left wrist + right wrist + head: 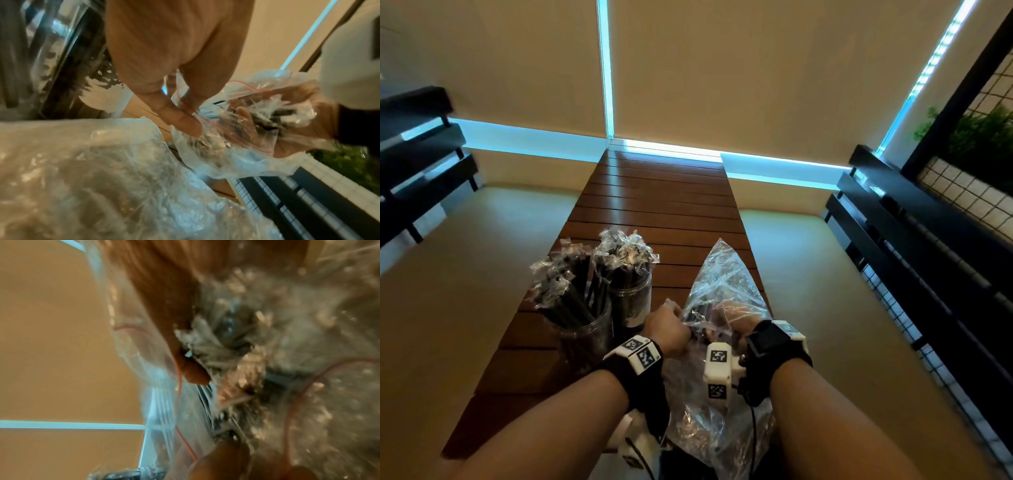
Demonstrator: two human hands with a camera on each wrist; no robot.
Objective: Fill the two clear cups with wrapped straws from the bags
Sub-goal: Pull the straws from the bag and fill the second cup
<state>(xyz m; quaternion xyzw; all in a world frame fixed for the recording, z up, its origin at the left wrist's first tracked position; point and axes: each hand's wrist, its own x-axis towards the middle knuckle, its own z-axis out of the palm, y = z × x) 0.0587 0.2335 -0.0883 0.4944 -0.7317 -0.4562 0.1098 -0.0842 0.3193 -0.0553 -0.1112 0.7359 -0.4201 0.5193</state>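
Take the two clear plastic cups as your landmark. The nearer clear cup (582,329) stands at the left of the brown slatted wooden tabletop (661,192), packed with black straws in crinkled clear wrappers (565,284) that lean out over its rim. The farther clear cup (631,298) stands just behind and to the right of it, touching or nearly so, and holds its own upright bundle of wrapped black straws (625,255).

Right of the cups, your left hand (667,330) pinches the mouth of a clear zip bag with a red seal line (722,274); in the left wrist view your thumb and fingers (180,120) press together on the film at the red line. The bag rises to a point above both hands, further right of the cups.

Further right again, your right hand (736,315) is inside that bag. Through the film you can see its fingers (244,113) curled round a bunch of wrapped black straws (273,116). The right wrist view is blurred, though a fingertip (195,374) shows against the wrappers there.

Nearer you than the cups, under your wrists, a second crumpled clear plastic bag (709,431) lies on the tabletop edge, its contents too hazy to make out.
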